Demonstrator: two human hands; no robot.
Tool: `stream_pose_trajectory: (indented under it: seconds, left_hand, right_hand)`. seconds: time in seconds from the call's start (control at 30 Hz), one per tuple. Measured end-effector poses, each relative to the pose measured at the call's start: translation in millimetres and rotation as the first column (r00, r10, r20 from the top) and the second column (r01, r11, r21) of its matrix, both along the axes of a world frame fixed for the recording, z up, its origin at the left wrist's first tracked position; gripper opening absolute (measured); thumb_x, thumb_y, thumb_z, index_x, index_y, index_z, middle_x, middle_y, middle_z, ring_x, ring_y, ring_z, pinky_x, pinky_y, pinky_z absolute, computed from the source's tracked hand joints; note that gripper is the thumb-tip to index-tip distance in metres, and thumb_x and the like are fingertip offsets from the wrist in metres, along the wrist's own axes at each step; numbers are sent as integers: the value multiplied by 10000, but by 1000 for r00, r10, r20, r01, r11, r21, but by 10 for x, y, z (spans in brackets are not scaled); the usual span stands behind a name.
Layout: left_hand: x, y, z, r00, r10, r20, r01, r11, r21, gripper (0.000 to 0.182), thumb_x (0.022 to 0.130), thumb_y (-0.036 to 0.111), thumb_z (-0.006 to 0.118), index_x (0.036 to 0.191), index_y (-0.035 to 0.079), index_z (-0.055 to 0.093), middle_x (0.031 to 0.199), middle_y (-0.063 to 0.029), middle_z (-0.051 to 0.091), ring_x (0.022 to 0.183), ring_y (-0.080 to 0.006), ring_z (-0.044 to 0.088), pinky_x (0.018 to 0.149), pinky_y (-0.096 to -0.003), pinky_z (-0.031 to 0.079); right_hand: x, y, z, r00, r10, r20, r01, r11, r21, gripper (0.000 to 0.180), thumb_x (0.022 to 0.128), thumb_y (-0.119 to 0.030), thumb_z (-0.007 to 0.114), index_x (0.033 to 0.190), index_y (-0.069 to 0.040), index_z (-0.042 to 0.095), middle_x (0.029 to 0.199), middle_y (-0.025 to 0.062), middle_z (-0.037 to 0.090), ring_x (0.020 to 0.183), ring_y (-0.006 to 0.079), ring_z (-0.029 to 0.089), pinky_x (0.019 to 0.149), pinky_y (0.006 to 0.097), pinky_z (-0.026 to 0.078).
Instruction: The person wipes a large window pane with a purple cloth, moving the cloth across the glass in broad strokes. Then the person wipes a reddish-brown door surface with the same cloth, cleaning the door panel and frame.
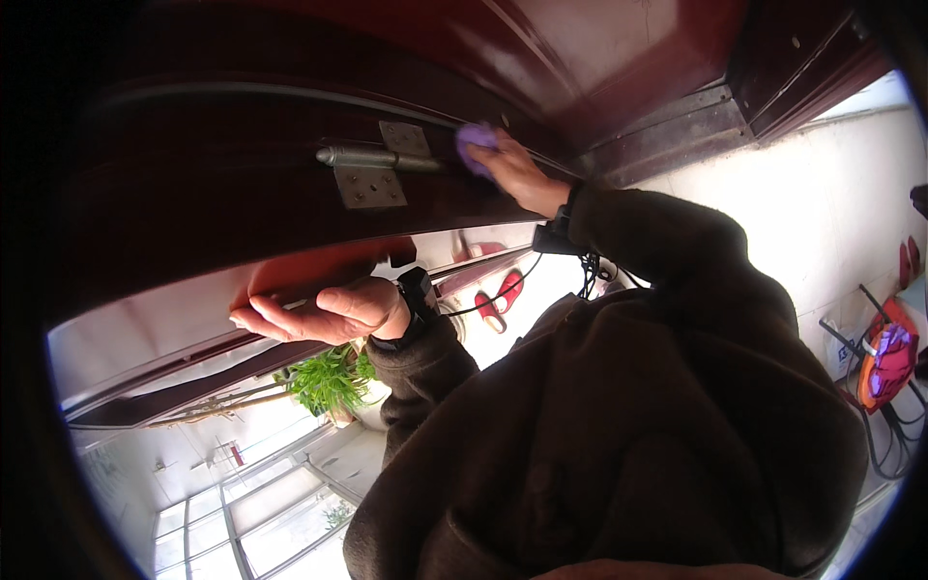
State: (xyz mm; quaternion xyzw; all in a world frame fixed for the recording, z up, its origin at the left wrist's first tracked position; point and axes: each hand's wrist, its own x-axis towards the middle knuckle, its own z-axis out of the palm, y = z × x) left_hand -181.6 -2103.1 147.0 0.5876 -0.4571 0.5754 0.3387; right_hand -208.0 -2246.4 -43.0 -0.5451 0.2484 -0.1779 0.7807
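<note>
My right hand grips a bunched purple cloth, pressed to the dark red door frame. Left of the cloth, a metal barrel hinge has screwed plates. Lower left, my left hand is held palm up with the thumb apart and nothing in it. It is close to a glossy, reflective red panel; whether it touches is unclear. Dark devices are strapped at both wrists, and a thin black cable runs between the arms.
Below the arms, red slippers show on the pale floor. A green plant stands lower left, near a gridded window. At right is a chair-like frame with a red and purple item. A metal threshold lies upper right.
</note>
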Motion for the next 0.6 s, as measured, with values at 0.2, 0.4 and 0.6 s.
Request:
stream_pose_trajectory:
  seconds: [0.2,0.4,0.6]
  left_hand:
    - [-48,10,19,1000,-10,0,10,1000,-23,557,945,331,442,1364,-35,427,1482,-236,276,1338,-343,307,1080,-467,280]
    - [-50,64,33,994,103,19,-103,995,4,537,956,301,438,1362,-51,422,1496,-234,266,1395,-366,238,1125,-499,203]
    - [-54,77,15,994,108,21,-108,994,12,525,963,275,416,1366,-61,412,1505,-232,247,1406,-366,212,1131,-486,191]
  right_hand:
    - [-91,-56,1574,842,97,530,-4,985,-175,480,863,-297,623,1198,22,493,1005,169,642,904,259,636,810,359,499]
    - [4,-229,1328,866,137,480,57,928,-367,388,859,-264,631,1118,15,560,982,204,658,916,271,663,799,351,505]
    - [14,-206,-473,963,-3,268,99,933,-346,364,853,-203,620,1144,7,566,973,201,659,905,275,662,788,352,500]
